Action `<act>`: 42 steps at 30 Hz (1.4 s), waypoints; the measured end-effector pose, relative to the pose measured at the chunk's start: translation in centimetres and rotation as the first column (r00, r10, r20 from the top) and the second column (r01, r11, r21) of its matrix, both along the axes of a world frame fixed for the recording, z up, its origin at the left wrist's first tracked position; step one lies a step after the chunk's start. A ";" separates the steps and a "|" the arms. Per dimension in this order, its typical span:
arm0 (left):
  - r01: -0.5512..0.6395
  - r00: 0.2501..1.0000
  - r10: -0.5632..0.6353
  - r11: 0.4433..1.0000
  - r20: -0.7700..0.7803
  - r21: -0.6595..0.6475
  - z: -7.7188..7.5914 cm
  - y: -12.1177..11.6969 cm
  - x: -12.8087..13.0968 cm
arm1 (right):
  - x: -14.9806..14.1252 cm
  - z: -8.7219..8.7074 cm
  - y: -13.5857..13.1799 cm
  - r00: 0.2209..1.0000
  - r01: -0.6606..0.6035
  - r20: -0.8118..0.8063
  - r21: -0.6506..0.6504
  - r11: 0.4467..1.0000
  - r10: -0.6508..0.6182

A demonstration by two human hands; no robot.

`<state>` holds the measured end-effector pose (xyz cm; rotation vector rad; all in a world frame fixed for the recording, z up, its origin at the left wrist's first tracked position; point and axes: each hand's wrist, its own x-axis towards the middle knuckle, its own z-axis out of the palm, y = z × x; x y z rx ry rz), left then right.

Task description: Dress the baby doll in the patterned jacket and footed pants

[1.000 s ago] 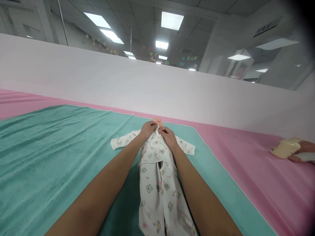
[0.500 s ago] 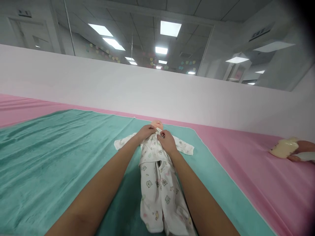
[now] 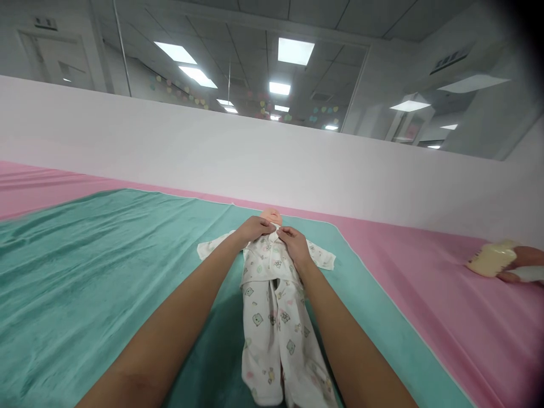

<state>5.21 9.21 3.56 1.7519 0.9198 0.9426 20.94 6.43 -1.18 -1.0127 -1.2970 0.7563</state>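
Observation:
A baby doll (image 3: 271,215) lies on its back on a teal blanket (image 3: 106,266), dressed in a white printed romper (image 3: 272,306) with sleeves spread to both sides. My left hand (image 3: 254,228) and my right hand (image 3: 294,242) meet at the romper's neckline, just below the doll's head. Both hands have their fingers curled and pinch the fabric at the collar. Only the top of the doll's head shows past my fingers.
The blanket lies on a pink sheet (image 3: 446,294) backed by a white partition (image 3: 272,158). At the far right another person's hand (image 3: 521,263) rests on the sheet beside a cream-coloured object (image 3: 493,259).
The view tilted slightly, so the doll sits a little higher. My hands stayed at the collar, with small finger shifts; the right hand moved a bit toward the doll's chin.

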 end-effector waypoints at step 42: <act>-0.108 0.990 0.114 0.992 -0.087 0.073 0.3 -0.8 1.4 | 0.4 -1.0 1.4 0.991 0.037 0.126 -0.016 0.999 -0.035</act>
